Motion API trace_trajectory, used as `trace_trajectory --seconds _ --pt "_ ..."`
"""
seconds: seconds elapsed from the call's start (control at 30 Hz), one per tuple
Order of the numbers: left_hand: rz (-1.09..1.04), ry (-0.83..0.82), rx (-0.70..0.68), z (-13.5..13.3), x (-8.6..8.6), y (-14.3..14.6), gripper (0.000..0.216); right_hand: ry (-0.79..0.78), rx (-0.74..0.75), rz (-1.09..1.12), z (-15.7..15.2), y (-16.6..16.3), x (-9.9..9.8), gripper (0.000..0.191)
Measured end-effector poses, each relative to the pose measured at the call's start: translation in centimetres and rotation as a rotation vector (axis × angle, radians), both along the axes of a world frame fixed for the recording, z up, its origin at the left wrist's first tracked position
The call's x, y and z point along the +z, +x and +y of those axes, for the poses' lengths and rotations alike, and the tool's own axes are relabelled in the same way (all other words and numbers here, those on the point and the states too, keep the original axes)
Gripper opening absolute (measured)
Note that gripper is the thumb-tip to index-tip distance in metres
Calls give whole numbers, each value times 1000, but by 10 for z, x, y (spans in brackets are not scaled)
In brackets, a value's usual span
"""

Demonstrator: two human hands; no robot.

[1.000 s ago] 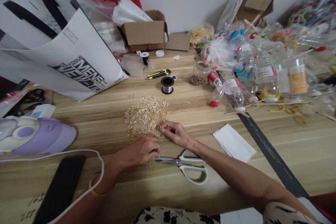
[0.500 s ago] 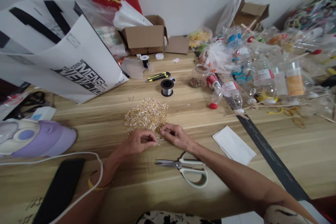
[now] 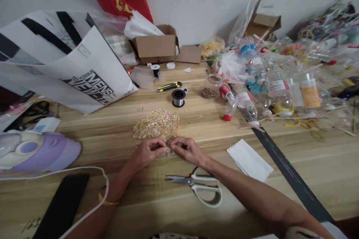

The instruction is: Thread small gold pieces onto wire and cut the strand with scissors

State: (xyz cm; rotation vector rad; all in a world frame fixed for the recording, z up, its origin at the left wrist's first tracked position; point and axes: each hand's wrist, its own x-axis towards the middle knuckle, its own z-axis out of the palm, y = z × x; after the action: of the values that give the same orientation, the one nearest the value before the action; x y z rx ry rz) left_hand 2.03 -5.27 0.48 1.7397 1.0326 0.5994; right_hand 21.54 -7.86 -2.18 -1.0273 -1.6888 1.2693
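A heap of small gold and silvery beaded strands [image 3: 156,125] lies on the wooden table. At its near edge my left hand [image 3: 150,152] is closed in a pinch, thumb against fingers. My right hand [image 3: 188,148] pinches just to the right of it, the two sets of fingertips almost meeting. Between them a few tiny silvery pieces [image 3: 168,152] show; what exactly each hand grips is too small to make out. Scissors with pale green handles [image 3: 208,194] lie below my right wrist, their blades pointing left. Behind the heap stands a black spool of fine wire [image 3: 178,98].
A yellow-black utility knife [image 3: 169,86] and a jar of beads [image 3: 210,87] lie farther back. Plastic bottles [image 3: 246,104] crowd the right side. Folded white paper [image 3: 249,160] is right of the scissors. At left are a phone [image 3: 63,203], a white cable [image 3: 105,183] and a large bag [image 3: 92,71].
The camera view has tilted up slightly, so the scene sits lower. My left hand's fingertips have shifted slightly; both hands remain pinched close together by the heap.
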Motion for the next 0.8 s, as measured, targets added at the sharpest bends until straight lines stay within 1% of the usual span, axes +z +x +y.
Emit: trace_trajectory --seconds 0.2,0.53,0.8 --pt "31 4 -10 -1 0 5 17 28 1 20 0 0 2 25" --pt "48 26 20 -3 5 8 17 0 -7 7 0 -1 1 27" --pt "-5 3 49 -3 -1 8 15 -8 -19 -22 -1 -1 4 25"
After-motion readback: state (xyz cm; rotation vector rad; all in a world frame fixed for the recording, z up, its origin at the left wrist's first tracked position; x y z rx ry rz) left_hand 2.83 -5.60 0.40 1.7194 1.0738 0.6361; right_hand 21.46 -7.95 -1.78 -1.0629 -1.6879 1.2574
